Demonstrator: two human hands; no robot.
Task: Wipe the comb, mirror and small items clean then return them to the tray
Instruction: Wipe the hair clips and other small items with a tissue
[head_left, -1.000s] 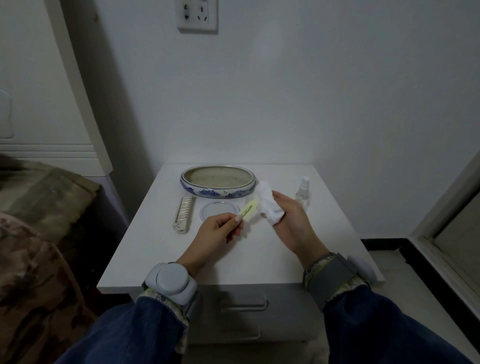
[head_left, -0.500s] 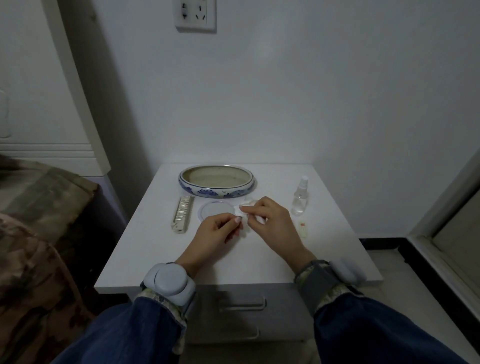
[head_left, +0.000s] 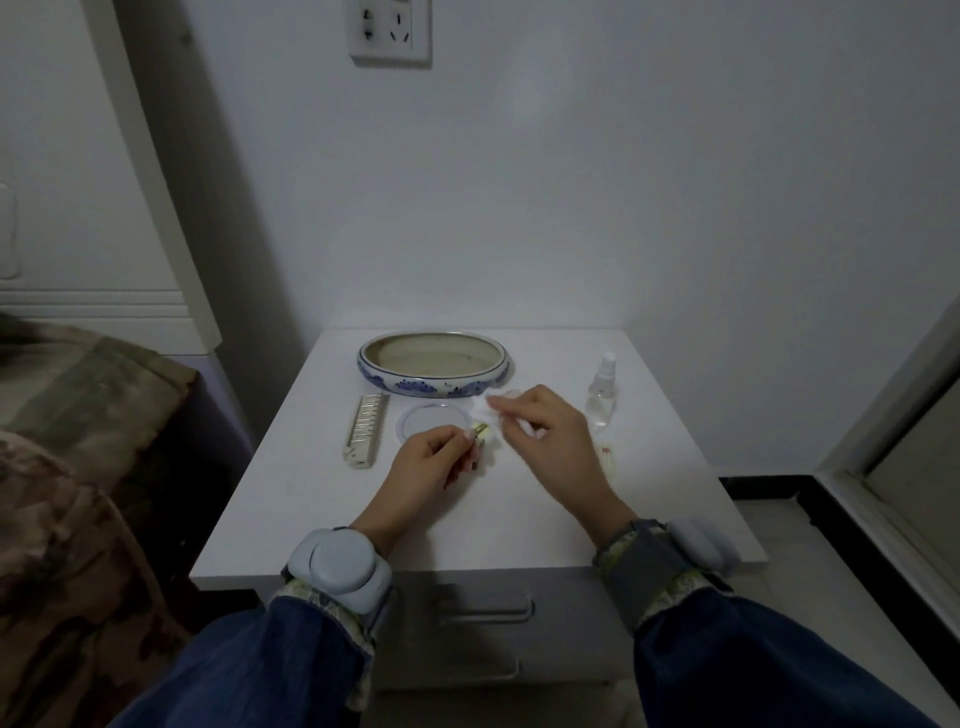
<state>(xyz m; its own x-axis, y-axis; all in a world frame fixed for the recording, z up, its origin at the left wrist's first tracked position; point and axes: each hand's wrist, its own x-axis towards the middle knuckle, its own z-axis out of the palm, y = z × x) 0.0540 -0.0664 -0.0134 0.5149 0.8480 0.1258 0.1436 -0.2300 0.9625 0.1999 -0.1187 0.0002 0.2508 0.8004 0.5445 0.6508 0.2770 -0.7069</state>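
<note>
My left hand (head_left: 434, 462) pinches a small yellow-green clip (head_left: 480, 430) by one end. My right hand (head_left: 550, 436) grips a white cloth (head_left: 485, 410) wrapped over the clip's other end. Just behind my hands a round mirror (head_left: 428, 422) lies flat on the white nightstand (head_left: 498, 525). A pale comb (head_left: 367, 435) lies to the mirror's left. The blue-and-white oval tray (head_left: 432, 364) stands behind the mirror, with nothing visible in it. Another small pale item (head_left: 609, 458) lies on the nightstand, partly hidden by my right hand.
A small clear spray bottle (head_left: 601, 391) stands at the right of the nightstand. A bed with a patterned cover (head_left: 78, 467) is close on the left. The wall with a socket (head_left: 389, 28) is behind. A door frame (head_left: 883, 452) is at the right.
My right hand brought the cloth in from the right onto the clip, and it now covers most of it. My left hand has kept its pinch in nearly the same spot.
</note>
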